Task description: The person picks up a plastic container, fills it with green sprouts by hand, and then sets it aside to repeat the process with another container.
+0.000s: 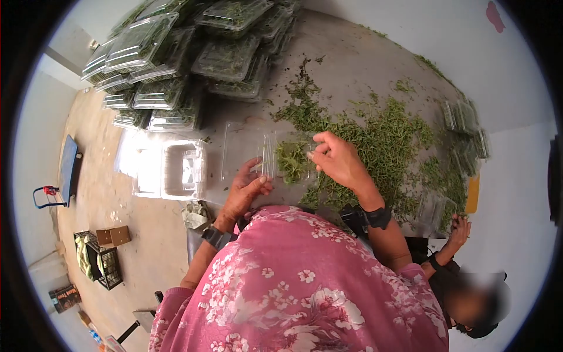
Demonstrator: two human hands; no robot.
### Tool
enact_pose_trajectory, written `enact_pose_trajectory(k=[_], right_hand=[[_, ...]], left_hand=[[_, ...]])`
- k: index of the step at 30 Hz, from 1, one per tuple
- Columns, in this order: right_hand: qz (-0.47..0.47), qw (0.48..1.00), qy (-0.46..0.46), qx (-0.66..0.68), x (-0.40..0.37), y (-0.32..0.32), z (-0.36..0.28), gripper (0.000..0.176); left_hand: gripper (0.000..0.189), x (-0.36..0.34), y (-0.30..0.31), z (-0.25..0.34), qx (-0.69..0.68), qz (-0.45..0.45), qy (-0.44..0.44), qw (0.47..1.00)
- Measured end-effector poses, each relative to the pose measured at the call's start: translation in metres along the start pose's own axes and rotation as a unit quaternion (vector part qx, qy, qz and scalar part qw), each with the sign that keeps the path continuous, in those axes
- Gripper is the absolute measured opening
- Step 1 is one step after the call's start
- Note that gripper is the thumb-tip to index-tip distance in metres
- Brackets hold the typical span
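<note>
An opened clear plastic box (290,167) lies on the table in front of me, with green sprigs (293,157) in its right half and its lid half flat at the left. My left hand (249,189) holds the near left side of the box, fingers curled round its edge. Over the right side of the box is my right hand (335,157), its thumb and fingertips bent toward each other above the sprigs. Whether anything sits between those fingertips is too small to tell. A wide heap of loose greens (384,146) spreads on the table right of the box.
Filled clear boxes (226,58) are stacked high at the back left. Empty boxes (183,169) stand left of my left hand. At the right, a co-worker's hand (458,232) is near another clear box (433,212). More boxes (463,117) lie along the far right edge.
</note>
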State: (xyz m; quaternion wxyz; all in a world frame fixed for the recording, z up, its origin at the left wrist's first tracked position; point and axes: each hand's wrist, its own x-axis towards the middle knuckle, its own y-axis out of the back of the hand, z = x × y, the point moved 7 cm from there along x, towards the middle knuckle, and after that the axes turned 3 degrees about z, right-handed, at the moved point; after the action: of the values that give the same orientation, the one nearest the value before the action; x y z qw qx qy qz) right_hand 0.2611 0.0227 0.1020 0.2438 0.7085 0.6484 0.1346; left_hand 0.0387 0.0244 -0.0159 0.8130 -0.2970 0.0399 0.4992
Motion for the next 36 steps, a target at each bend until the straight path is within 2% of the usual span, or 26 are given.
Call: enact_pose_trajectory(k=[2,5,12,19,22,25,29,32,36], right_hand=[[0.037,0.995,0.067,-0.069,0.000,0.002,0.000,0.025],[-0.031,0.993,0.068,-0.095,0.000,-0.008,0.006,0.028],[-0.010,0.967,0.196,-0.164,-0.001,-0.052,-0.025,0.022],[-0.050,0.921,0.284,-0.263,0.019,-0.090,-0.019,0.014],[-0.033,0.921,0.301,-0.247,0.022,-0.090,-0.017,0.008],[-0.015,0.952,0.248,-0.179,0.026,-0.069,-0.012,0.004],[0.012,0.964,0.224,-0.145,0.029,-0.030,-0.016,0.005],[-0.034,0.957,0.204,-0.202,0.023,-0.021,-0.011,0.009],[-0.098,0.935,0.227,-0.254,0.004,-0.041,-0.009,0.013]], left_hand=[[0.061,0.000,-0.001,0.000,0.004,0.001,0.001,1.000],[0.060,0.002,0.000,-0.002,0.001,0.004,0.002,1.000],[0.062,0.001,-0.002,0.002,0.017,-0.001,0.001,1.000],[0.063,0.003,-0.003,0.000,0.029,-0.015,-0.006,0.999],[0.062,0.003,-0.004,0.001,0.019,-0.016,-0.007,1.000],[0.061,0.001,-0.003,0.001,0.018,-0.009,-0.007,1.000],[0.060,0.001,-0.002,0.000,0.008,-0.005,-0.004,1.000],[0.060,0.002,-0.002,0.000,0.017,0.005,0.002,1.000],[0.060,0.002,-0.003,0.002,0.027,-0.002,-0.002,1.000]])
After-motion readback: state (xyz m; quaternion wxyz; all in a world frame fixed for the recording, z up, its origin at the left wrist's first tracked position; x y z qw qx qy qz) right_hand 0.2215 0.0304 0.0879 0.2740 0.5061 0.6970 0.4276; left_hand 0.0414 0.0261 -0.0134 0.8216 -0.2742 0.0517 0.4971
